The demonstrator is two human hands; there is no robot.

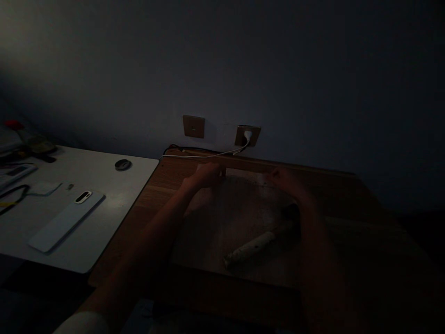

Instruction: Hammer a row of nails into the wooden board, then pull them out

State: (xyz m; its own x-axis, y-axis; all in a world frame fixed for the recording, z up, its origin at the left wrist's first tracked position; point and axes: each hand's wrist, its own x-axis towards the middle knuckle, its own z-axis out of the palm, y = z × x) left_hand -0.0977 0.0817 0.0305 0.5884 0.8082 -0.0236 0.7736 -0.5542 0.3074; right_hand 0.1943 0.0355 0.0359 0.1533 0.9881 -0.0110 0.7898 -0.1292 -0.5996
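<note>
**Dim wall (215, 69) standing behind a wooden table (153, 197) and a thin board (222, 211)**

From the head camera, the work is looking under way: the board is lying flat on the table, with both hands near its far edge. The left hand (208, 175) is holding its fingers curled by the far left corner; the right hand (283, 179) is holding its fingers bunched toward the far right. Whether either is pinching the edge, I cannot tell in this gloom. A pale-handled tool (249, 248) is lying slantwise on the board beside the right forearm, gripped by neither hand. What is left to do is not showing.

The board is presenting a dull, mottled face with straight edges. The tool's rounded handle is looking scuffed, with dark marks at its butt. Grain is running across the table. At left, a smooth white tabletop (111, 206) is carrying a slim phone (66, 222) and a round dark disc (123, 164). A white plug (248, 135) is sitting in a square wall socket (239, 136).
</note>
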